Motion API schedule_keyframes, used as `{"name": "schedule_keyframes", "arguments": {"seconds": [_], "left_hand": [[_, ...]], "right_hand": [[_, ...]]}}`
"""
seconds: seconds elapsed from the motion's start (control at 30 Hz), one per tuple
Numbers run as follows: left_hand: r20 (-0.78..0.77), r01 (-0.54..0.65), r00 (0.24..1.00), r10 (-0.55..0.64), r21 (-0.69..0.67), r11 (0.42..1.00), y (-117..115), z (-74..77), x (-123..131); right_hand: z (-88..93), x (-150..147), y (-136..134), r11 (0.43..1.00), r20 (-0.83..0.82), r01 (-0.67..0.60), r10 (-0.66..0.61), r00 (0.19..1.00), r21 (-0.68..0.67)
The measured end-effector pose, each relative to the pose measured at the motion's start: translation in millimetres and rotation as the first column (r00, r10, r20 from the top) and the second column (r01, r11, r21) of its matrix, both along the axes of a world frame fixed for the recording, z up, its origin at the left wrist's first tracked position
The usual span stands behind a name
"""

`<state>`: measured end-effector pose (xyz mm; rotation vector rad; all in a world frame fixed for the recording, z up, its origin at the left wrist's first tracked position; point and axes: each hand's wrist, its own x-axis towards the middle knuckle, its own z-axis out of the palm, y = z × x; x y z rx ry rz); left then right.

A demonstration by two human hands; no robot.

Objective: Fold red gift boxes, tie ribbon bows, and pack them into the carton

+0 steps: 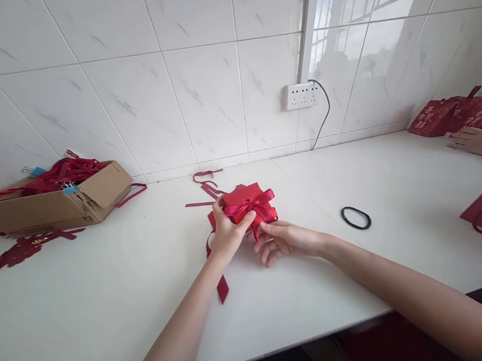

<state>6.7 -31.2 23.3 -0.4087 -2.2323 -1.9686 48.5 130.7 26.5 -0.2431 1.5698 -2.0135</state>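
A small red gift box [243, 194] with a dark red satin ribbon [263, 198] tied in a bow across its front is held above the white table. My left hand [228, 229] grips its left side, the thumb pressed near the knot. My right hand [282, 240] is at the lower right, thumb and forefinger pinching a hanging ribbon tail, the other fingers curled loosely below. Behind and left of the box lie loose red ribbon strips [211, 190], and one ribbon end [223, 289] rests on the table below my left wrist.
A cardboard box [41, 211] full of red ribbons stands at the left, with more ribbon [23, 250] before it. A black ring-shaped band [356, 218] lies to the right. Red gift bags [432, 118] and another person's hand [479, 140] are at far right. A socket strip [301, 96] is on the wall.
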Motion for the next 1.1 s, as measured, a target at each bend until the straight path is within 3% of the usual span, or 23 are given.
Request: {"name": "schedule_keyframes", "arguments": {"seconds": [0.1, 0.2, 0.33, 0.47, 0.67, 0.93, 1.03, 1.1], "left_hand": [[0.000, 0.041, 0.999, -0.041, 0.008, 0.999, -0.9, -0.8, -1.5], [-0.010, 0.024, 1.000, -0.024, 0.027, 0.999, -1.6, -0.9, -3.4], [0.061, 0.012, 0.998, -0.017, 0.081, 0.997, -0.7, 1.6, -2.3], [0.180, -0.036, 0.983, 0.020, 0.086, 0.996, 0.9, 4.3, 0.7], [0.172, -0.057, 0.984, 0.044, 0.069, 0.996, -0.3, 6.3, 0.2], [0.166, -0.021, 0.986, 0.001, 0.121, 0.992, 2.3, 7.9, 3.3], [0.184, -0.044, 0.983, 0.024, 0.105, 0.993, 2.6, 6.4, 4.3], [0.183, -0.032, 0.983, 0.016, 0.086, 0.996, 2.3, 5.4, 5.3]], "right_hand": [[-4.5, -1.8, -1.7, 0.995, -0.002, 0.064, -0.064, 0.998, -0.079], [-1.9, -1.0, -2.8, 0.992, -0.039, 0.108, -0.111, 0.993, -0.061], [2.6, 0.2, -3.2, 0.986, -0.166, 0.142, -0.125, 0.978, 0.091], [4.2, 0.9, -2.3, 0.938, -0.359, 0.218, -0.112, 0.927, 0.268], [4.1, 0.8, 2.1, 0.945, -0.401, 0.130, 0.000, 0.916, 0.299], [-3.9, -2.9, 4.1, 0.906, -0.491, 0.130, 0.094, 0.866, 0.402], [1.6, -1.8, 5.8, 0.911, -0.476, 0.104, 0.109, 0.873, 0.399], [10.6, -0.3, 13.8, 0.896, -0.390, 0.011, 0.182, 0.903, 0.443]]}}
